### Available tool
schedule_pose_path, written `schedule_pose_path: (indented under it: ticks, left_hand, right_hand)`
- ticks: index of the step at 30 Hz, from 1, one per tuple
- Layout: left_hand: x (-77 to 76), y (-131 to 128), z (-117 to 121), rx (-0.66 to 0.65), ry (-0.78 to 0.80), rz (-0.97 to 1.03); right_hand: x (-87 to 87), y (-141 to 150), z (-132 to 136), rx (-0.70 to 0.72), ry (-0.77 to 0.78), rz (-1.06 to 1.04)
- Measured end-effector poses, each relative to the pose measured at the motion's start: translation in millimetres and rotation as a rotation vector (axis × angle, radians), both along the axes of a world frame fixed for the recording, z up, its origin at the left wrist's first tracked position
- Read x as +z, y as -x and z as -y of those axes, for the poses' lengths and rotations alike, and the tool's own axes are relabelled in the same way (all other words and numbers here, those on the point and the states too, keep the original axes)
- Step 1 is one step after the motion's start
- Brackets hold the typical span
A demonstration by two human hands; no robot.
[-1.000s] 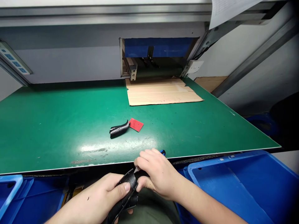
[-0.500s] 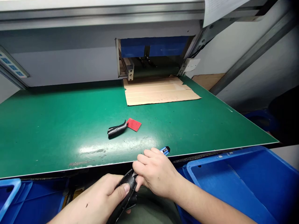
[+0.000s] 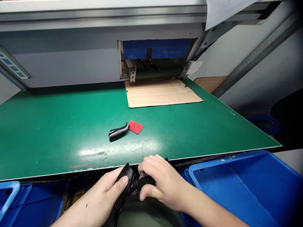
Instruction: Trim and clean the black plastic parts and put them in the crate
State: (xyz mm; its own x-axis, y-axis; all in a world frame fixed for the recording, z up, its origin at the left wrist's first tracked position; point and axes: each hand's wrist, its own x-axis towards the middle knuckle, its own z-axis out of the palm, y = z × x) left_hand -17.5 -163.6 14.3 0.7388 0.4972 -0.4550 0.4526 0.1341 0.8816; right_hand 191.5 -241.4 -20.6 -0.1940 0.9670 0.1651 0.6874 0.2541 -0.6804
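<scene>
My left hand (image 3: 104, 190) is closed around a black curved plastic piece (image 3: 127, 171), its thumb pressed on the upper face. In my right hand (image 3: 163, 181) is a blue utility knife (image 3: 166, 159), mostly covered by the fingers; its blade pokes out by the index finger, close to the black piece. A dark branch of the piece runs beneath the right fingers, and the right thumb is held apart from it. Further up on the green table (image 3: 71, 123) lies a black ribbed curved part (image 3: 118, 131), touching or nearly touching a small red square (image 3: 135, 127).
A flat cardboard sheet (image 3: 163, 94) lies before an opening in the white panel (image 3: 71, 60). One blue bin (image 3: 236, 189) stands at the lower right, another blue bin (image 3: 40, 201) at the lower left. A power strip (image 3: 14, 67) is fixed at the left.
My right hand has shifted slightly right and down, its thumb opening away. The black piece has turned, showing its upper end and the branch under the right hand.
</scene>
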Motion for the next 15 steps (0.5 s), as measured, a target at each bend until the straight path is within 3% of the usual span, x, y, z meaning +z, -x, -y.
schedule_pose_path:
  ticks: [6,15]
  left_hand:
    - [-11.7,-3,4,0.235,0.059,-0.086]
    - [-11.8,-9,10,0.395,0.128,-0.016]
  right_hand:
    - [-15.5,17,6,-0.193,-0.11,0.273]
    - [-17.2,20,1,-0.251,-0.139,0.469]
